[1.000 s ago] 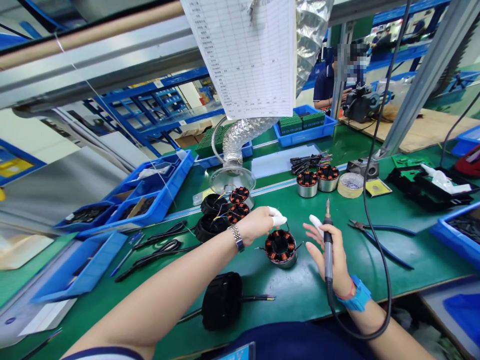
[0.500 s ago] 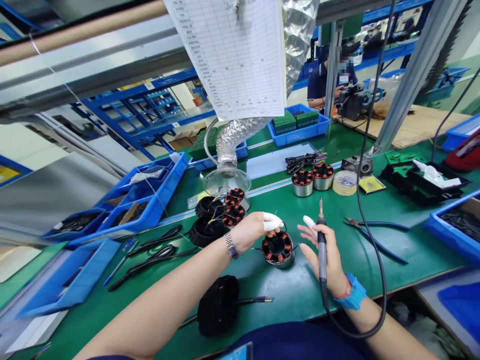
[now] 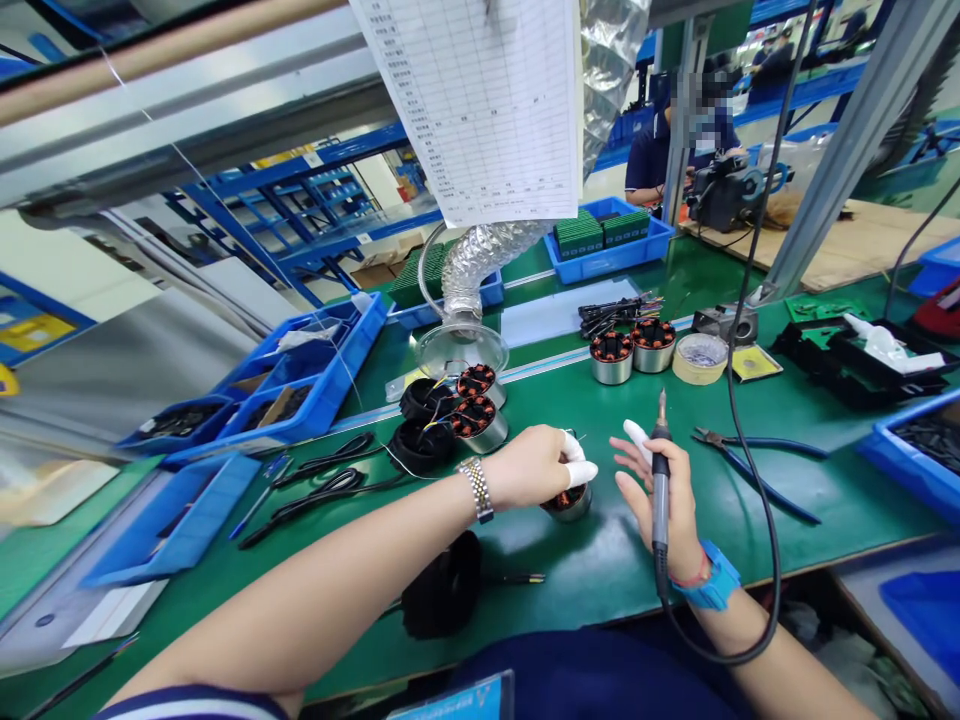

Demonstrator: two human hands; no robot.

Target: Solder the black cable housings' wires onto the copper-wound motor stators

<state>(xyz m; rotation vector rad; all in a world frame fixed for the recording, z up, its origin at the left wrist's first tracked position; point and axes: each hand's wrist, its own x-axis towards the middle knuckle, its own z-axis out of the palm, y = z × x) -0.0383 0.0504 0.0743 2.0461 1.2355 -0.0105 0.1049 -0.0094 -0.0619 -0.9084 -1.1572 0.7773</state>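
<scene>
My left hand, with white finger cots on its thumb and fingers, bends over a motor stator and closes on its upper part. The hand hides most of the copper windings, and what exactly the fingertips touch is hidden. My right hand holds a soldering iron upright, tip up, with the thumb and other fingers spread towards the stator. Left of my left hand stand two more stators beside black round housings with coloured wires. Another black housing lies near the front edge.
Blue-handled pliers lie to the right. Behind them are two stators, a tape roll and a black tray. A fume duct hood hangs at the back. The iron's cable loops at my right. Blue bins line the left.
My left hand has moved from the wire at the stator's far edge down over its top, covering the windings. My right hand still holds the soldering iron. The view has shifted slightly.
</scene>
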